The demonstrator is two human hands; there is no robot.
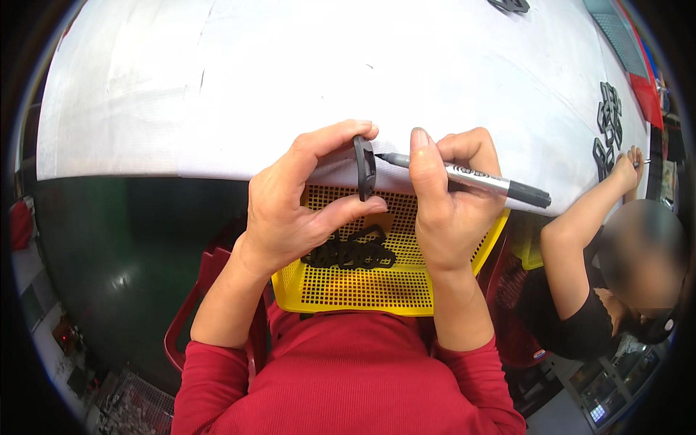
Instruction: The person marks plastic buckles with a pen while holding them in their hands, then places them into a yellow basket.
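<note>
Between the thumb and fingers of my left hand (290, 192) a small black plastic frame-like part (365, 168) is held on edge above the table's near edge. My right hand (453, 196) grips a marker pen (478, 179) with a silver-grey barrel and a black end. Its dark tip points left at the part's side, very close to it; whether they touch I cannot tell. Below my hands a yellow perforated plastic basket (355, 299) rests at my lap, with a pile of similar black parts (351, 250) inside.
A white-covered table (217, 87) spreads ahead. More black parts (609, 119) lie at its right side, and a few (510, 6) at the far edge. At right a co-worker (580, 283) leans an arm on the table. A red chair (199, 304) is beneath me.
</note>
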